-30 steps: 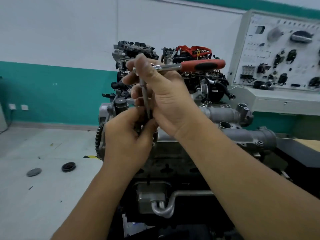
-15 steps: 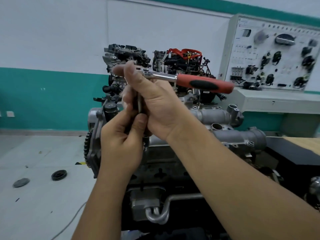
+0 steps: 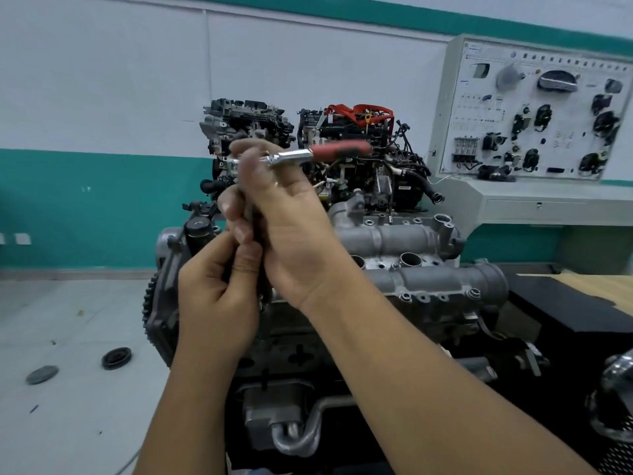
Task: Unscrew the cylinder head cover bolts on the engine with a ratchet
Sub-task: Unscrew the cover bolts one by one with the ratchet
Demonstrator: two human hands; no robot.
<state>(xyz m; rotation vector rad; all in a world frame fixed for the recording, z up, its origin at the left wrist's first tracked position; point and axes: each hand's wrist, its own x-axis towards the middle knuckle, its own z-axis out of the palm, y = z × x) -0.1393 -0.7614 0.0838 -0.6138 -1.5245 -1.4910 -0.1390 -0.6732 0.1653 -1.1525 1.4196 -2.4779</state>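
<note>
A ratchet with a red-and-black handle and a chrome head is held up in front of the engine, its handle pointing right and blurred by motion. My right hand holds the ratchet's head end, fingers curled round the dark extension bar that hangs down from it. My left hand grips the lower end of that bar from below. Behind the hands is the grey engine with its cylinder head cover and several small bolts along its edge. The bar's tip is hidden by my fingers.
Two more engines stand behind by the white and teal wall. A white training panel with mounted parts is at the right. Two dark round discs lie on the grey floor at left. A black bench is at right.
The ratchet handle has swung, tilting up to level again, and is now motion-blurred. My right thumb has lifted off the head. The camera has shifted slightly; both hands stay on the tool.
</note>
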